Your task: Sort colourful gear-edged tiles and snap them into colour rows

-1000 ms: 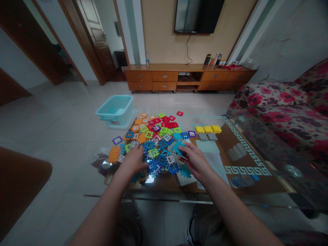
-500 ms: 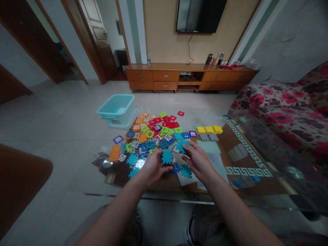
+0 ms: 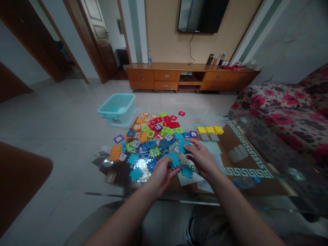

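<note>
Pinching one blue tile (image 3: 174,160) each, your hands (image 3: 161,173) are near each other above the glass tabletop (image 3: 229,137); beyond, the wall television (image 3: 202,15) carries a white mark (image 3: 197,31), too small to read.

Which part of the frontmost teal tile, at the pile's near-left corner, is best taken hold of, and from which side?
Probably the notched left edge of that teal tile, coming in low from the left: the tile looks thin and flat, that edge faces away from the pile, and its notches offer purchase.
</note>
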Tool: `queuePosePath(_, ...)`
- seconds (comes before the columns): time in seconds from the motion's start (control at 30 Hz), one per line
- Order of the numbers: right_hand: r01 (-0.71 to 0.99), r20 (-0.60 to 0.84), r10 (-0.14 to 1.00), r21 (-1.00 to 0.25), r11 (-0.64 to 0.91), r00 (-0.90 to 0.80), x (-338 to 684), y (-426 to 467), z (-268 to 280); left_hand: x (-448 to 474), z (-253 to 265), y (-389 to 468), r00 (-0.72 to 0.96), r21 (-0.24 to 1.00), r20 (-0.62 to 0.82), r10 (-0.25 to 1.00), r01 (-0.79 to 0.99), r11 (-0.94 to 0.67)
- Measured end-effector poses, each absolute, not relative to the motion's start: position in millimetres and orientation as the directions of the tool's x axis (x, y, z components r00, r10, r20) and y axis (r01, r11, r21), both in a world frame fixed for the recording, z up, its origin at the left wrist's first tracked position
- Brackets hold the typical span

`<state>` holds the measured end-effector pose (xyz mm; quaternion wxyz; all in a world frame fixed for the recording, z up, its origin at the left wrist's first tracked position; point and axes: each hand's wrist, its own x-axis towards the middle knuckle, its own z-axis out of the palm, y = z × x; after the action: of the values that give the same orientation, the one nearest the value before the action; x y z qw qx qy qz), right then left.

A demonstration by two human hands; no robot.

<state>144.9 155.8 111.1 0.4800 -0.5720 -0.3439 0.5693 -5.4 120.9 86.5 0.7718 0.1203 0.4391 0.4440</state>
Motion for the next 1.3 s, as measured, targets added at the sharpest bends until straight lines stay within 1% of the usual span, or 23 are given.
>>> queuePosePath(0.13,0.048,-0.266,0.962,-0.963,-0.264,-0.054,150,155,116,-2,86,114,0.282,0.601,-0.524,0.804,-0.546,0.584)
queuePosePath(0.27,0.147,-0.287,0.946,-0.953,-0.266,-0.151,155,154,117,2,86,111,0.266,0.635,-0.537,0.801,-0.498,0.591)
queuePosePath(0.43,0.204,-0.311,0.936,-0.939,-0.276,-0.163,155,155,109,5,91,112,0.22,0.65,-0.541,0.812,-0.503,0.57)
queuePosePath(0.53,0.234,-0.28,0.945,-0.943,-0.238,-0.167,154,155,105,4,94,113,0.187,0.635,-0.55,0.814,-0.54,0.553)
queuePosePath(0.63,0.305,-0.234,0.961,-0.935,-0.18,-0.15,156,156,102,3,93,113,0.155,0.633,-0.558,0.815,-0.555,0.539)
queuePosePath(0.77,0.379,-0.156,0.974,-0.922,-0.084,-0.165,159,159,94,3,90,114,0.115,0.69,-0.527,0.842,-0.521,0.503)
queuePosePath(0.87,0.412,-0.135,0.978,-0.909,-0.06,-0.156,161,161,88,2,86,116,0.095,0.732,-0.486,0.869,-0.499,0.464)
queuePosePath(1.0,0.409,-0.117,0.985,-0.911,-0.055,-0.129,158,160,86,1,85,118,0.067,0.779,-0.459,0.886,-0.448,0.438)
queuePosePath(1.13,0.373,-0.107,0.984,-0.927,-0.045,-0.145,156,159,90,0,85,120,0.033,0.807,-0.45,0.892,-0.413,0.423)
queuePosePath(1.3,0.43,-0.073,0.983,-0.903,0.006,-0.166,153,157,95,-2,84,122,0.019,0.83,-0.43,0.903,-0.385,0.404)
